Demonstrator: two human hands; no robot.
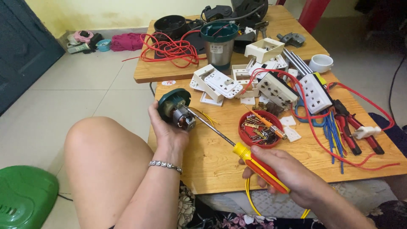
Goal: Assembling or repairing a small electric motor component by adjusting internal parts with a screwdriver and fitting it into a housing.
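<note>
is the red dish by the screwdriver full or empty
Partly full: the red dish holds a loose pile of small screws and metal bits.

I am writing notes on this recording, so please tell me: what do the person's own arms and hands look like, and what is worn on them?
Both arms are bare, with no sleeves showing and no gloves. The left hand has a thin silver-coloured bracelet of small linked stones or beads around the wrist. The right hand shows no ring, watch or bracelet. Fingernails are too small to judge.
</note>
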